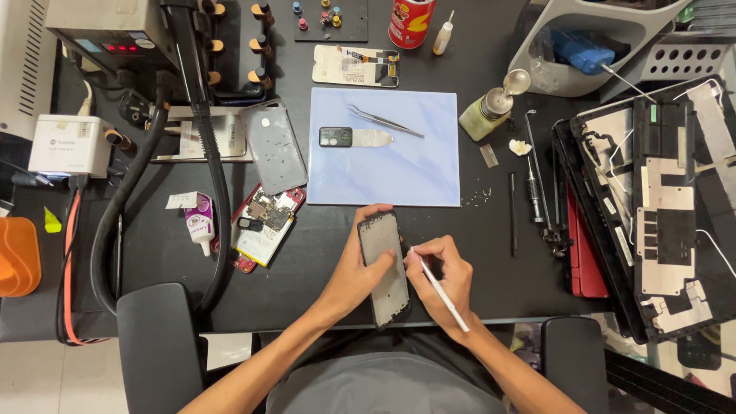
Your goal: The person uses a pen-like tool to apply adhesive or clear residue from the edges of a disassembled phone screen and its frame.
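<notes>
My left hand (354, 268) grips a black phone frame (383, 261) by its left edge, holding it upright over the near edge of the dark workbench. My right hand (443, 277) is shut on a thin white stick tool (441, 291), held like a pen. The tool's tip touches the right edge of the phone frame. Both forearms come up from the bottom of the view.
A light blue mat (414, 172) carries tweezers (383, 120) and a flat pry tool (353, 138). A grey phone back cover (274, 146) and an opened red phone (264, 222) lie left. Screwdrivers (533, 184), a solvent bottle (491, 111) and a dismantled laptop (659, 207) sit right. Black hoses (211, 169) run at left.
</notes>
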